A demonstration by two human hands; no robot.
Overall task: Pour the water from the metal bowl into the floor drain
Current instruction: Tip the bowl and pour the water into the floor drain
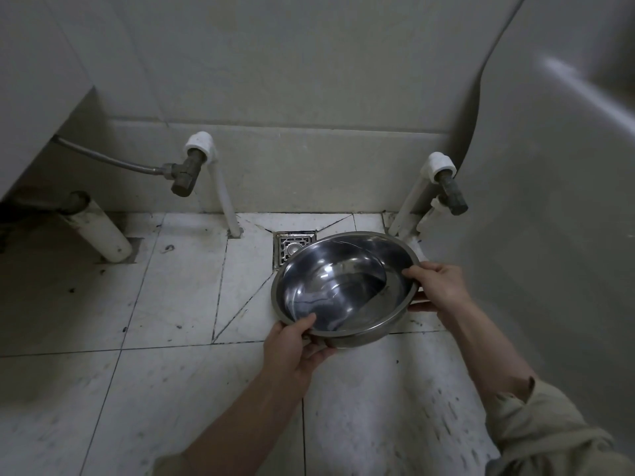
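Observation:
A round metal bowl (pixel 343 286) is held above the tiled floor, tilted a little toward me, with some clear water lying in its bottom. My left hand (pixel 297 348) grips its near-left rim, thumb over the edge. My right hand (pixel 438 286) grips the right rim. The square metal floor drain (pixel 292 247) sits in the floor just behind the bowl's far-left edge, and the bowl hides part of it.
Two white pipes with metal valves (pixel 187 173) (pixel 450 194) rise from the floor on either side of the drain. A thick white pipe (pixel 99 231) stands at the left. A large white fixture (pixel 549 201) fills the right side. The tiled wall (pixel 292 80) is close behind.

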